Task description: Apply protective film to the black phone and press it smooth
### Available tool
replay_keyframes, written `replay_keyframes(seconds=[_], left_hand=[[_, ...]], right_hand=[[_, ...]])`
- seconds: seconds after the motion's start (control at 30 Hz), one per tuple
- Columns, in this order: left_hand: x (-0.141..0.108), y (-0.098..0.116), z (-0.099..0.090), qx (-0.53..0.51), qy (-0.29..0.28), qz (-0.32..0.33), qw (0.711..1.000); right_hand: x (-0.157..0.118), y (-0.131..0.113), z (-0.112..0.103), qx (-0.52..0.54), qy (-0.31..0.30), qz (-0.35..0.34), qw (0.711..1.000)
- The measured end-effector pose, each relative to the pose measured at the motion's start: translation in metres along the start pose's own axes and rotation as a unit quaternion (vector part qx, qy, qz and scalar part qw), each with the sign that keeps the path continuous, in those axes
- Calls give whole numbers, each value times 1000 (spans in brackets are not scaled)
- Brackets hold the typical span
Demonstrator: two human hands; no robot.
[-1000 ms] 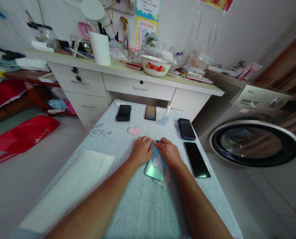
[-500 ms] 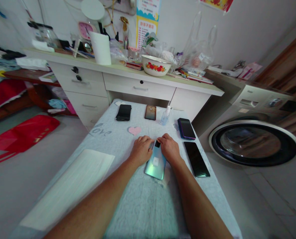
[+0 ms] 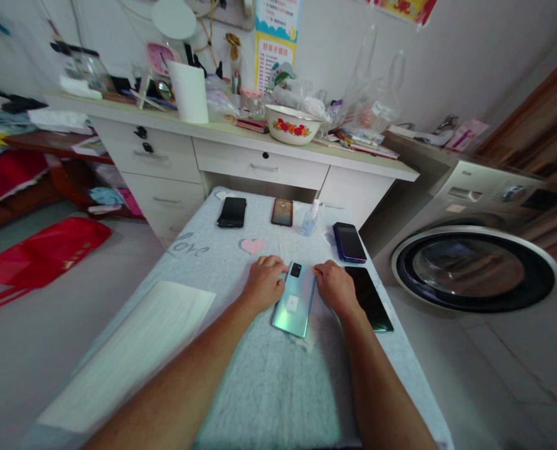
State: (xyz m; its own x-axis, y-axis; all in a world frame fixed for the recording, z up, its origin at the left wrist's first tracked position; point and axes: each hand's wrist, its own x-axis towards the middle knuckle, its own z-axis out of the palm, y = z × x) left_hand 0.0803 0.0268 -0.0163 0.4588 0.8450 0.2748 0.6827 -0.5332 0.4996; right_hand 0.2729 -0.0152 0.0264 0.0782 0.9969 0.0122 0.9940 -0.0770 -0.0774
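A light blue-green phone (image 3: pixel 294 306) lies back up on the cloth-covered table, its black camera block at the far end. My left hand (image 3: pixel 265 282) is at its upper left edge, fingers curled together against that side. On the other side, my right hand (image 3: pixel 335 284) has its fingers pinched at the upper right edge. Whether the right fingertips hold anything small is too unclear to see. Right of my right hand lies a black-screened phone (image 3: pixel 372 303), partly covered by that hand.
Farther back on the table (image 3: pixel 240 387) are a black phone (image 3: pixel 232 212), a brown phone or case (image 3: pixel 282 212), a clear spray bottle (image 3: pixel 310 219) and stacked dark phones (image 3: pixel 349 242). A white sheet (image 3: pixel 132 356) lies at left. Drawers stand beyond, a washing machine right.
My right hand has moved right, off the phone's top to its right edge, and the camera block is now uncovered. My left hand has barely moved.
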Motion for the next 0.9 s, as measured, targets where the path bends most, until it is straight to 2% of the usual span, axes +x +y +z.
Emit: replay_keyframes(seconds=[0.33,0.53,0.7,0.9], left_hand=[[1,3,-5,4,18,-22,1000],[2,1,-5,20,41,-43,998],[2,1,-5,35,38,-55,997],[2,1,-4,35,33,-64,997]], right_hand=[[0,-12,9,37,28,21,999],[4,-19,16,66,37,4,997],[12,-24,22,64,45,-6,997],[18,-32,20,65,46,-56,995]])
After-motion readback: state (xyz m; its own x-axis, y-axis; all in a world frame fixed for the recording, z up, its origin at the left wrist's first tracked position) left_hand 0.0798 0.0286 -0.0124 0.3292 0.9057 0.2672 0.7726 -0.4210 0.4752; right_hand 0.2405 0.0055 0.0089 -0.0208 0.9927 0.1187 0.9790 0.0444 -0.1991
